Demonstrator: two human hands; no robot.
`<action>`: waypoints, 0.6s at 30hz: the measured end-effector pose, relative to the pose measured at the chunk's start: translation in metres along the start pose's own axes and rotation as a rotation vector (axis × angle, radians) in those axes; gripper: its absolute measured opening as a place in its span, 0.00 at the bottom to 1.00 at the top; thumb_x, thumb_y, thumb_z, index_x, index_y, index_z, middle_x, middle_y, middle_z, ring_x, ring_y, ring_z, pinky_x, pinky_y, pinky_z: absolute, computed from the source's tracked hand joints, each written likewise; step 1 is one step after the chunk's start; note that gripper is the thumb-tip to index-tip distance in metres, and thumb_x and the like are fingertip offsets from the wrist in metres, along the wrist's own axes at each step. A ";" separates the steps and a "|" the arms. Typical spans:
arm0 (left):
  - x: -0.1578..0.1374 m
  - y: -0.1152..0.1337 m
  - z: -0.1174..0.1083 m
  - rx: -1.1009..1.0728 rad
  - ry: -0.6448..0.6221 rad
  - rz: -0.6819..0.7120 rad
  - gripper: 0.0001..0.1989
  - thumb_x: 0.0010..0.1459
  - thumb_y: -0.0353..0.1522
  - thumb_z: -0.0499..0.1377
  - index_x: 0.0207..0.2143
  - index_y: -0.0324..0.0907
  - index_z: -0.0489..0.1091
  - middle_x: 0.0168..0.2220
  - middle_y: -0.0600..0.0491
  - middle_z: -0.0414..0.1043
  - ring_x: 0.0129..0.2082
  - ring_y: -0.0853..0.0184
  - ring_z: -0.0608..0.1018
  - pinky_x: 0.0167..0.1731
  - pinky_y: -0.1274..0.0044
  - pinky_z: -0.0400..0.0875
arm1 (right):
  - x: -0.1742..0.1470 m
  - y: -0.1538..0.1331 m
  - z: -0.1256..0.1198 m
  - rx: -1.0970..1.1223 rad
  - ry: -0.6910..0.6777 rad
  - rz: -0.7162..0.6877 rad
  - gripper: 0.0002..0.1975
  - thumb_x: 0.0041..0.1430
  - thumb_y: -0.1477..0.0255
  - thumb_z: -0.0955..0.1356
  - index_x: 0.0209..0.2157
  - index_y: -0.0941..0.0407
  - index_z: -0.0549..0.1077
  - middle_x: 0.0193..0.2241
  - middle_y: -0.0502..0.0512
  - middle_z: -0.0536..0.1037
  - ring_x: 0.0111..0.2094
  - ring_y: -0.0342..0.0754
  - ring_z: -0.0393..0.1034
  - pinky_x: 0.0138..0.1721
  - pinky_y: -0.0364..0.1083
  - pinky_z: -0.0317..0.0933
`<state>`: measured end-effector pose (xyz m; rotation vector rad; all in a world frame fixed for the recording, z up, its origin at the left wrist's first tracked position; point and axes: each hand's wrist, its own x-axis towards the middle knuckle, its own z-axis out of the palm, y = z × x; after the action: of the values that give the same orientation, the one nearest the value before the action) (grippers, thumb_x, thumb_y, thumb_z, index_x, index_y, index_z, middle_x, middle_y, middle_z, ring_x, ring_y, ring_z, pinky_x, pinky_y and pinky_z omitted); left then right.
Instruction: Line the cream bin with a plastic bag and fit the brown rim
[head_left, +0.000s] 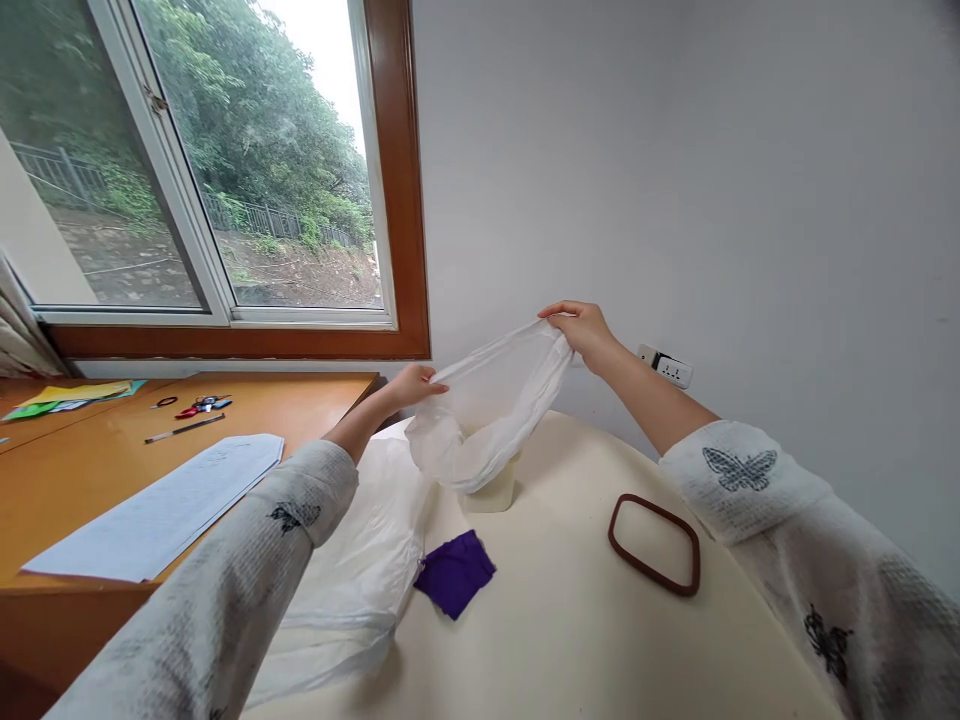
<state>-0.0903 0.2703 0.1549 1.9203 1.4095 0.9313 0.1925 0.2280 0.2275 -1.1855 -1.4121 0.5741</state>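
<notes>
A thin white plastic bag (495,400) is stretched between my two hands. My left hand (414,387) pinches its left edge, and my right hand (581,330), held higher, grips the upper right edge. The bag's lower part hangs in front of a cream-coloured bin (491,495), hiding most of it. More white plastic sheeting (360,550) lies spread below my left hand. Close to it rests a folded purple cloth (455,573). On the right lies a brown rounded rectangular ring (655,545), apart from both hands.
The cream round-edged table (555,630) stands beside a wooden desk (247,400). The desk holds paper sheets (165,510), a pen (184,429), scissors (202,405) and coloured papers (71,397). A wall socket (673,371) sits behind my right forearm, and a window (262,170) is at the left.
</notes>
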 end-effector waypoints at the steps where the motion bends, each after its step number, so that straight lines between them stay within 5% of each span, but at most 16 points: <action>1: 0.000 0.000 -0.005 0.027 0.013 -0.002 0.14 0.32 0.35 0.64 0.12 0.39 0.61 0.14 0.61 0.55 0.19 0.73 0.62 0.21 0.81 0.53 | 0.001 0.000 -0.003 0.001 0.015 0.005 0.10 0.43 0.73 0.64 0.29 0.55 0.75 0.22 0.50 0.70 0.22 0.41 0.60 0.25 0.43 0.54; 5: -0.003 0.002 -0.027 0.118 0.035 -0.020 0.14 0.32 0.32 0.63 0.10 0.40 0.59 0.13 0.61 0.53 0.19 0.72 0.63 0.20 0.81 0.53 | 0.002 0.000 -0.012 0.004 0.068 0.025 0.10 0.41 0.74 0.64 0.28 0.56 0.75 0.21 0.50 0.68 0.21 0.41 0.60 0.23 0.42 0.53; 10: -0.011 0.005 -0.051 0.161 -0.023 -0.116 0.04 0.32 0.28 0.60 0.15 0.40 0.67 0.17 0.57 0.65 0.23 0.67 0.70 0.22 0.79 0.61 | 0.003 -0.001 -0.024 -0.025 0.122 0.013 0.10 0.41 0.75 0.65 0.28 0.56 0.75 0.20 0.49 0.68 0.20 0.40 0.59 0.22 0.42 0.52; 18: -0.022 0.020 -0.090 0.137 -0.133 -0.320 0.07 0.32 0.25 0.61 0.21 0.38 0.70 0.20 0.49 0.73 0.22 0.62 0.75 0.23 0.75 0.70 | 0.007 0.017 -0.047 -0.251 0.215 0.017 0.10 0.45 0.73 0.65 0.32 0.56 0.74 0.21 0.51 0.68 0.21 0.43 0.60 0.24 0.44 0.54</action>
<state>-0.1562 0.2480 0.2193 1.7448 1.6730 0.5596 0.2431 0.2274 0.2271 -1.4151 -1.3164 0.2750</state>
